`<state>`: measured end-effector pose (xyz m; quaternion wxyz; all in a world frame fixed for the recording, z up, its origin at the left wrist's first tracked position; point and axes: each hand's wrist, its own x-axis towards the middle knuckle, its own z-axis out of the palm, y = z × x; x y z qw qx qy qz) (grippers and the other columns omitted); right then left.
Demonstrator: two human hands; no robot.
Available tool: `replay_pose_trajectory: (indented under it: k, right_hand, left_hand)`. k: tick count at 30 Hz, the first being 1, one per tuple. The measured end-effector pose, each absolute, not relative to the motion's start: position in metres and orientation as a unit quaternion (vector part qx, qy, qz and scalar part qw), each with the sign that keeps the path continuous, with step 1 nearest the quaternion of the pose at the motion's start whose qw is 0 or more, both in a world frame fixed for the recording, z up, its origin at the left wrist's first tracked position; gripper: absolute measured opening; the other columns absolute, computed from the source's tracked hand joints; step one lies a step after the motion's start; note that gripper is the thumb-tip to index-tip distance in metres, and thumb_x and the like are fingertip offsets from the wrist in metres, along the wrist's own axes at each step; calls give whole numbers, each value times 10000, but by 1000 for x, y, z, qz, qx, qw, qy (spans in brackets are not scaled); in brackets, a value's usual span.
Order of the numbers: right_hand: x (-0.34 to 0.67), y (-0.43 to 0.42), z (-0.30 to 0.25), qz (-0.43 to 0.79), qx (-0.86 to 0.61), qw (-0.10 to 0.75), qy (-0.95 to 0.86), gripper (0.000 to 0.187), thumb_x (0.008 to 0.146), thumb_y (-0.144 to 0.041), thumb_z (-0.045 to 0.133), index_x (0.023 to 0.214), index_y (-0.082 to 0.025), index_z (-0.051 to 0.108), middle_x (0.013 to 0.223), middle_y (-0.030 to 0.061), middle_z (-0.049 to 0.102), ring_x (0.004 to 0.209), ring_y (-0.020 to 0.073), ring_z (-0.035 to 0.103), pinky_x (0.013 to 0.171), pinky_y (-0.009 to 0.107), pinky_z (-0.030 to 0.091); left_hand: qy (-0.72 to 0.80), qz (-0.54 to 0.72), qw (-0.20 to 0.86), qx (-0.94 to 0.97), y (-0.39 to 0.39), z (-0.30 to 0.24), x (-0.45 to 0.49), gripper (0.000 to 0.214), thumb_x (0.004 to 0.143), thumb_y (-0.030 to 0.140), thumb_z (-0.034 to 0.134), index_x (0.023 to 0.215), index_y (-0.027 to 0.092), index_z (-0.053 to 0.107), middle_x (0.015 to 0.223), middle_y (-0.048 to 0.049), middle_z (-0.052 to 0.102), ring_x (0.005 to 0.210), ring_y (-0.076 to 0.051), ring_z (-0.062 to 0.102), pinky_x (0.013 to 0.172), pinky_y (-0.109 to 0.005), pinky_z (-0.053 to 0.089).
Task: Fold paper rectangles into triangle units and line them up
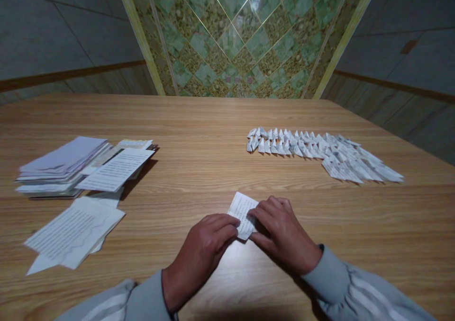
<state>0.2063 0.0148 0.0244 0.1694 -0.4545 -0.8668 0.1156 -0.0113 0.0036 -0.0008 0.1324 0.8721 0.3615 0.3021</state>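
Note:
A small folded slip of printed paper (241,208) lies on the wooden table (199,169) just ahead of me. My left hand (201,257) pinches its near left edge with fingers pressed together. My right hand (282,233) rests on the slip's right side, fingers curled down onto it. Both hands hold the slip flat against the table top. Grey sleeves with white stripes cover both wrists.
Rows of several small folded paper pieces (320,153) lie at the right. A stack of printed sheets (71,167) sits at the left, with loose printed slips (74,231) nearer me. A green tiled wall panel (241,37) rises behind the table.

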Motion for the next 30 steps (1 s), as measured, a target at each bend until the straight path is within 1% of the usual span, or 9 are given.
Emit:
replay_pose_trajectory:
  k: [2, 4, 6, 9, 12, 15, 17, 22, 30]
  right_hand:
    - [208, 16, 25, 124, -445, 163, -872, 138, 878, -326, 705, 902, -209, 637, 925, 26, 653, 924, 221, 518, 817, 359, 297]
    - [208, 16, 24, 140, -439, 163, -873, 126, 879, -305, 706, 853, -205, 635, 906, 17, 653, 911, 211, 522, 805, 350, 299]
    - [208, 16, 23, 154, -441, 170, -868, 111, 870, -275, 717, 839, -204, 638, 897, 9, 654, 907, 203, 527, 804, 344, 303]
    - [209, 17, 20, 179, -451, 183, -855, 100, 836, -233, 750, 843, -210, 653, 893, 1, 657, 916, 200, 536, 814, 339, 310]
    - [212, 20, 17, 209, -463, 188, -841, 109, 804, -195, 772, 844, -225, 674, 882, -6, 659, 922, 201, 544, 823, 339, 311]
    - [213, 23, 16, 231, -470, 190, -831, 65, 831, -206, 749, 830, -223, 686, 859, -3, 658, 902, 198, 549, 812, 339, 307]
    - [212, 24, 16, 236, -475, 190, -826, 69, 856, -221, 726, 806, -208, 681, 841, 2, 655, 890, 197, 550, 806, 342, 305]
    - [206, 21, 14, 218, -508, 191, -811, 143, 866, -246, 715, 757, -184, 646, 808, 8, 631, 880, 204, 539, 807, 352, 305]
    - [197, 17, 14, 147, -532, 172, -816, 131, 881, -214, 679, 772, -179, 616, 831, 21, 619, 870, 214, 525, 811, 365, 310]
  left_hand:
    - [357, 297, 162, 871, 4, 1, -12, 180, 982, 192, 502, 888, 208, 655, 1010, -42, 726, 918, -196, 648, 798, -319, 497]
    - [372, 280, 174, 868, 4, 3, -11, 143, 966, 179, 524, 913, 210, 653, 976, -38, 712, 899, -206, 620, 788, -340, 476]
    - [396, 260, 174, 863, 4, 5, -10, 61, 939, 216, 581, 934, 205, 641, 921, -37, 690, 868, -219, 592, 767, -362, 453]
    - [425, 240, 165, 857, 4, 6, -7, 110, 915, 302, 634, 886, 195, 633, 885, -41, 654, 848, -229, 565, 744, -373, 428]
    - [452, 241, 165, 843, 5, 5, -6, 114, 924, 258, 617, 831, 195, 635, 906, -43, 633, 877, -229, 552, 764, -377, 421]
    - [476, 250, 182, 823, 6, 5, -6, 84, 894, 219, 647, 817, 192, 629, 980, -50, 619, 937, -238, 542, 809, -392, 424]
    - [486, 256, 190, 814, 6, 5, -7, 92, 869, 210, 671, 792, 193, 624, 1032, -55, 611, 977, -249, 535, 836, -406, 425]
    - [508, 268, 194, 796, 6, 6, -6, 117, 827, 194, 700, 732, 196, 633, 1109, -64, 605, 1057, -279, 526, 893, -445, 416]
    - [526, 270, 163, 790, 7, 4, -4, 150, 799, 189, 718, 682, 194, 625, 1124, -79, 619, 1083, -306, 526, 923, -486, 412]
